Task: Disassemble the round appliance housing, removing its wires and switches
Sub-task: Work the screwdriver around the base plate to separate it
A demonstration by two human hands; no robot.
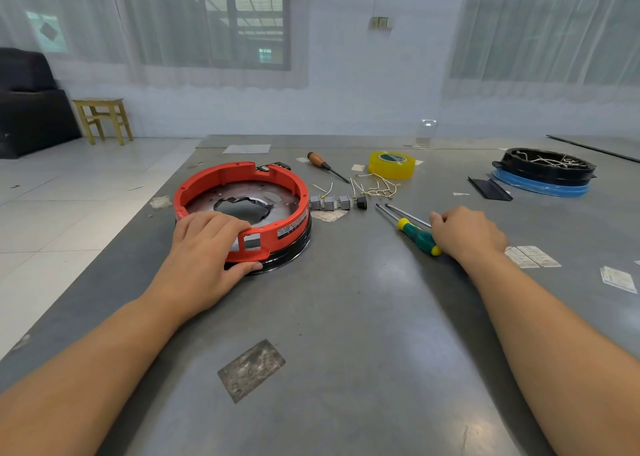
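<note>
A round red housing (277,182) on a black base ring lies on the grey table (346,317), its metal floor torn open in the middle. My left hand (207,247) grips its near rim, fingers over the edge and thumb against the base. My right hand (467,234) rests on the butt of a green-and-yellow screwdriver (417,235) that lies flat; a second thin shaft (407,215) lies beside it. Three grey switches (329,202) and a small black part (362,202) sit in a row right of the housing. Loose pale wires (375,187) lie behind them.
An orange-handled screwdriver (323,164) and a yellow tape roll (391,164) lie further back. At the far right a black round housing with wires (545,166) sits on a blue ring, with a black strip (489,188) before it. Paper labels (533,256) lie right of my right hand.
</note>
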